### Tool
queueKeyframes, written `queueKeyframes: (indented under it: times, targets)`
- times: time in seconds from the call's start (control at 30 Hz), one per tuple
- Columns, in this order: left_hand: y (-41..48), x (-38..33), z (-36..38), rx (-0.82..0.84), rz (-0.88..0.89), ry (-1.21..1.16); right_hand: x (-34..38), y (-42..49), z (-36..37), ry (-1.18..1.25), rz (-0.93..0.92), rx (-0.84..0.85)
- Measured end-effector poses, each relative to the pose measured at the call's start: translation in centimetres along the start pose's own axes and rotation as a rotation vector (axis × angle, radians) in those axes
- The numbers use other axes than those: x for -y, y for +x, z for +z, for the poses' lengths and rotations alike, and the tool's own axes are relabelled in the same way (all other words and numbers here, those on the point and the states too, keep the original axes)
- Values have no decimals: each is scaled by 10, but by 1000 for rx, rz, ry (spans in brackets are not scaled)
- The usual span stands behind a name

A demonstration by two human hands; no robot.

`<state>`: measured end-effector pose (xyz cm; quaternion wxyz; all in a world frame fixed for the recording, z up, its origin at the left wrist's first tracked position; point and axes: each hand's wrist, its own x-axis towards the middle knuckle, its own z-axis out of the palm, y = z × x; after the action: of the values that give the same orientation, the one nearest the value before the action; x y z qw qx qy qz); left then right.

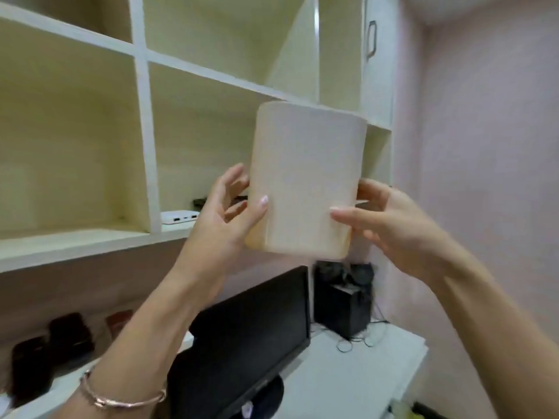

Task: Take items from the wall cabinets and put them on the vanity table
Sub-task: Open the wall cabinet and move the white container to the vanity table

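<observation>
Translucent plastic container [305, 182] upright between left hand [230, 219] and right hand [390, 225]

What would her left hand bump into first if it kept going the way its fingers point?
The left hand points up and right, already touching the pale container it holds. Past that, probably the open wall cabinet behind, though depth is hard to judge.

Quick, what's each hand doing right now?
Left hand: holding the container's left side.
Right hand: holding the container's right side.
</observation>
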<state>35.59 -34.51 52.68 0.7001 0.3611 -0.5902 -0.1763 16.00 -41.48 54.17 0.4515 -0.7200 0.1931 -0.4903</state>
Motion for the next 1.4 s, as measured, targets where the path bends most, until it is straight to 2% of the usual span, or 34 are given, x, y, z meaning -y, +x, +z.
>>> queueKeyframes:
  times: [0.13,0.27,0.4,0.53,0.67,0.83,1.0,1.13,1.4]
  targets:
    - [-66,50,61,224,-188,-104,-38,-96,-49,-49,185,-242]
    - [-128,77,142,404,-382,-259,-42,-191,-96,-201,273,-556]
    - [-178,85,232,581,-473,-372,-36,-281,-143,-307,347,-793]
    - [-224,74,325,775,-503,-379,-19,-371,-192,-395,425,-1022]
    - [-282,50,413,969,-496,-373,0,-459,-233,-470,469,-1164]
    - [-367,34,513,1151,-471,-353,11,-578,-280,-455,603,-1307]
    - [-452,6,617,1420,-486,-384,28,-694,-326,-418,683,-1531]
    - [-508,-25,694,1586,-541,-458,56,-764,-364,-401,701,-1666]
    - [-600,-67,841,1867,-497,-520,86,-880,-432,-525,750,-1931]
